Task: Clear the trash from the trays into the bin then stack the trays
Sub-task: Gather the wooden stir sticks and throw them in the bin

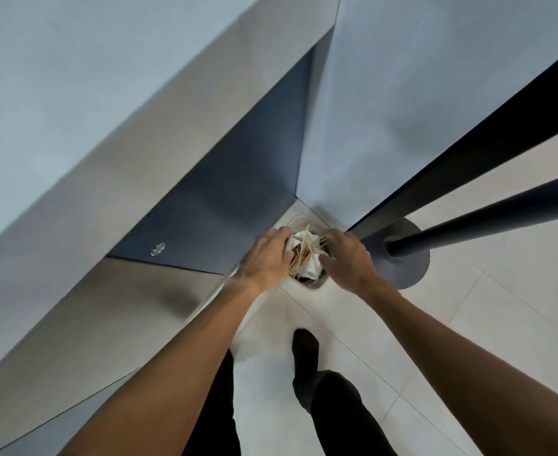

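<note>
A small beige bin stands on the floor in a corner, filled to the top with white crumpled tissue and several thin wooden sticks. My left hand lies over the bin's left rim with straight fingers touching the trash. My right hand hovers over the right rim, its fingers spread and pointing down at the sticks. Neither hand shows a clear hold on anything. No tray is in view.
A round grey pedestal base with a dark pole stands just right of the bin. A dark table edge runs above it. Grey-blue bench panels wall in the left. My legs and a black-socked foot are on the pale tiled floor.
</note>
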`<state>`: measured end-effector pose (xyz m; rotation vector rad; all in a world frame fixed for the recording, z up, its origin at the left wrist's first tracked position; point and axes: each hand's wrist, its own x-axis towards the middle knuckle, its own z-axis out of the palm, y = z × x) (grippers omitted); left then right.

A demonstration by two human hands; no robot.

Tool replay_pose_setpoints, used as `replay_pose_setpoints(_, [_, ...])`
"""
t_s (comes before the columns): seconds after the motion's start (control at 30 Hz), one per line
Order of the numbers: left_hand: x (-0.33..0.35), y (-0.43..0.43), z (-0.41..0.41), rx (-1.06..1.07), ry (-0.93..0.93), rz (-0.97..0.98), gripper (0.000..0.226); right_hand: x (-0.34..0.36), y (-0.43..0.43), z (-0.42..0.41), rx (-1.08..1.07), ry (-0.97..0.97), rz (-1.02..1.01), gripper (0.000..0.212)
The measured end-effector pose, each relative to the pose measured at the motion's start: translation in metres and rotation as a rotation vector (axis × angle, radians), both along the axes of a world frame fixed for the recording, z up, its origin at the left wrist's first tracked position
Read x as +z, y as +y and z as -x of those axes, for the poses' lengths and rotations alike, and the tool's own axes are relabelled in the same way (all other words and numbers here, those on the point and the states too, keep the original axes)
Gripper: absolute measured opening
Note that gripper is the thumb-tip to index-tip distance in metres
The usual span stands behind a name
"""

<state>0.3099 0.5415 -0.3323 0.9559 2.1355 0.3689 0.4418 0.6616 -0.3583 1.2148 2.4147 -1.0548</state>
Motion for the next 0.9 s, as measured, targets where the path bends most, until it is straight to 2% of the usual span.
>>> replay_pose_setpoints(0.1, [0.061, -0.017, -0.001, 0.032, 0.035, -0.138, 0.042, 0.068, -0.012, 0.005, 0.035, 0.126, -0.132, 0.045])
replay_pose_setpoints(0.27, [0.169, -0.050, 0.003, 0.048, 0.227, -0.376, 0.049, 0.186, -0.030, 0.016, 0.070, 0.447, -0.190, 0.043])
replay_pose_setpoints(0.47, [0.272, -0.098, 0.014, 0.124, 0.429, -0.555, 0.042, 0.295, -0.055, 0.046, 0.200, 0.696, -0.247, 0.040])
replay_pose_setpoints(0.63, [0.312, -0.150, 0.035, 0.243, 0.627, -0.560, 0.042, 0.343, -0.094, 0.086, 0.336, 0.793, -0.214, 0.036])
replay_pose_setpoints(0.9, [0.330, -0.256, 0.096, 0.495, 0.718, -0.461, 0.044, 0.361, -0.169, 0.164, 0.583, 0.768, -0.126, 0.031])
